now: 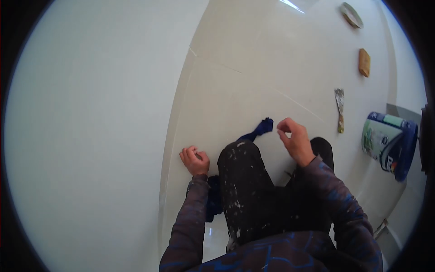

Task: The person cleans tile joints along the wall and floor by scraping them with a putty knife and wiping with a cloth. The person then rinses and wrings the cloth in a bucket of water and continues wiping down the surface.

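My left hand [195, 161] is beside the wall at the floor's left edge, its fingers curled in; what they hold, if anything, is too small to make out. Over the floor in front of my knees is my right hand [294, 137], thumb and forefinger brought close together, with nothing I can make out between them. Just left of its fingertips lies a dark blue cloth [263, 128], partly hidden behind my paint-spotted knee. More dark blue cloth [214, 199] shows between my left forearm and my leg.
A white wall [99, 113] fills the left. On the pale tiled floor [253, 59], toward the right, lie a scraper [340, 110], a tan block [364, 62] and an oval object [351, 16]. A paint bucket [385, 141] with a blue rim stands at the right.
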`<action>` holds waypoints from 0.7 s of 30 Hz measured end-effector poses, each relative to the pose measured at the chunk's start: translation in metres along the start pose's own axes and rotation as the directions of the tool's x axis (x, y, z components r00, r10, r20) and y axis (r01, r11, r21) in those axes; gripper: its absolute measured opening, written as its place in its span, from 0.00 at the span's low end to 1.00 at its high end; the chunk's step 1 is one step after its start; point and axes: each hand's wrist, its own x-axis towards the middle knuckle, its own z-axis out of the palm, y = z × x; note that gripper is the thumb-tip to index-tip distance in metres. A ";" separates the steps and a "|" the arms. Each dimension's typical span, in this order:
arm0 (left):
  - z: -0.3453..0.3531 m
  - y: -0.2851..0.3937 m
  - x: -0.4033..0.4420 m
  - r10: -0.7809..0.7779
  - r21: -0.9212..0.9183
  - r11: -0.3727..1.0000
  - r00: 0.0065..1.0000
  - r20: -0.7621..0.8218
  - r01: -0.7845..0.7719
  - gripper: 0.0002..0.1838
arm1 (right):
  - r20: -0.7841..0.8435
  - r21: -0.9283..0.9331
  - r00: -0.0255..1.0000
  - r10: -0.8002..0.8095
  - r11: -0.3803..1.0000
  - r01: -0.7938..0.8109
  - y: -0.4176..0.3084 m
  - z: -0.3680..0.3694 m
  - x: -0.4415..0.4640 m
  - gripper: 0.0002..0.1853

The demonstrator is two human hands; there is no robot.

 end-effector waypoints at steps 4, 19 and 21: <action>-0.002 0.000 0.000 0.022 0.011 1.000 0.999 -0.044 -0.021 0.10 | 0.099 -0.065 0.981 0.166 0.985 -0.160 0.006 -0.027 -0.039 0.15; -0.002 -0.007 0.001 0.006 0.014 1.000 0.998 -0.056 -0.005 0.13 | -0.276 -0.032 0.944 -0.179 0.984 0.178 -0.052 0.199 0.227 0.13; -0.002 -0.008 -0.001 -0.010 -0.001 1.000 0.999 -0.030 0.010 0.13 | -0.341 -0.154 0.909 -0.239 0.968 0.197 -0.058 0.212 0.271 0.13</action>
